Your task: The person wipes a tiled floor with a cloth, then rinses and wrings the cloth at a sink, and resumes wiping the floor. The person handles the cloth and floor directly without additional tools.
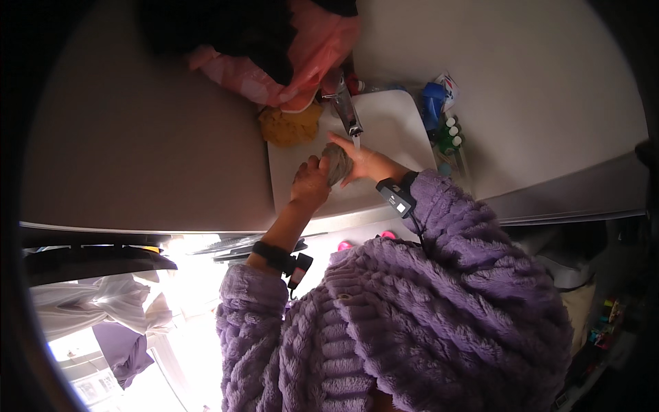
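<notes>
Over the white sink [405, 120], a crumpled grey cloth [338, 163] is between my two hands. My left hand [312, 182] has its fingers curled round the cloth's left side. My right hand [367, 165] cups the other side, thumb and fingers spread around it. A thin stream of water falls from the chrome faucet [347, 117] onto or right beside my right hand. The cloth's underside and some fingertips are hidden.
A mustard-yellow cloth [292, 125] lies on the sink's left rim, below a pink and white checked fabric or bag [316, 51] with something black. Right of the sink stand a blue container [432, 104] and green bottles with white caps [449, 134].
</notes>
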Demonstrator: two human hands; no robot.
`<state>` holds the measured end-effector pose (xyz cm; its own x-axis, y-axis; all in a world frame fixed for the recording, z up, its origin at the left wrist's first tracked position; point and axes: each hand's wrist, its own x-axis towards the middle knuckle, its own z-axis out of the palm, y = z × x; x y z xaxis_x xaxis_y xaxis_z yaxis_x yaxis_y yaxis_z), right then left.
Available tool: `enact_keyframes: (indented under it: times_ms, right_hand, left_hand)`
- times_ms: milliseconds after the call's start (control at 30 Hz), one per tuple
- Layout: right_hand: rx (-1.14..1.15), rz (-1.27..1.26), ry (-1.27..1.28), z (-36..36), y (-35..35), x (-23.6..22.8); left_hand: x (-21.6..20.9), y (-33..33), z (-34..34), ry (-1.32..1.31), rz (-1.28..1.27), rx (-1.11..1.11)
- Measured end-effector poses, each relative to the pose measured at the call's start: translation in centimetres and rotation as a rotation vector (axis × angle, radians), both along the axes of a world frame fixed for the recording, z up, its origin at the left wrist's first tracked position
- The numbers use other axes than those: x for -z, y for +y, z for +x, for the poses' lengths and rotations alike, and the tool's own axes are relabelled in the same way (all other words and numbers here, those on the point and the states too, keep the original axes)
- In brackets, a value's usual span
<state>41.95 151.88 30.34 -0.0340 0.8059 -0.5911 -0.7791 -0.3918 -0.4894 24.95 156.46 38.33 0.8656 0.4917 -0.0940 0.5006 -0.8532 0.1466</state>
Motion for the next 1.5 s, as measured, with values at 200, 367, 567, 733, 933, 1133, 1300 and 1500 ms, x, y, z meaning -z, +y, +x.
enact_keyframes:
  times_ms: [200, 367, 567, 733, 933, 1133, 1300, 1500]
  right_hand:
    - [0.057, 0.018, -0.444, -0.7, -1.5, -4.3]
    - [0.352, 0.214, -1.275, -2.8, -1.2, -3.0]
    - [0.6, 0.32, -0.545, -5.2, -1.3, -4.2]
    - [0.572, -0.036, -0.002, -5.1, 0.0, -1.7]
    - [0.085, 0.512, -0.178, -3.6, 0.4, 3.1]
    - [-0.286, 0.898, -0.848, -2.0, -1.5, -2.2]
    - [-0.323, 0.709, -0.545, -1.2, -5.4, -7.8]
    - [-0.433, 0.717, -0.739, -0.8, -1.1, -6.7]
  left_hand:
    - [1.1, 1.6, -0.3, -0.29, -0.146, 0.123]
    - [1.8, 2.3, 0.3, -0.617, -1.718, -1.13]
    - [2.9, 2.1, 0.6, -0.983, -2.141, -0.989]
    - [3.2, 0.8, 2.1, -1.261, -1.043, -0.85]
    - [0.4, -1.0, 1.0, -1.025, -0.109, -0.113]
    - [-1.4, -2.1, 0.2, -0.904, 0.038, 0.202]
    - [-0.9, -2.7, -1.2, -0.801, 0.121, 0.449]
    - [-0.2, -2.2, -1.2, -0.727, 0.195, 0.66]
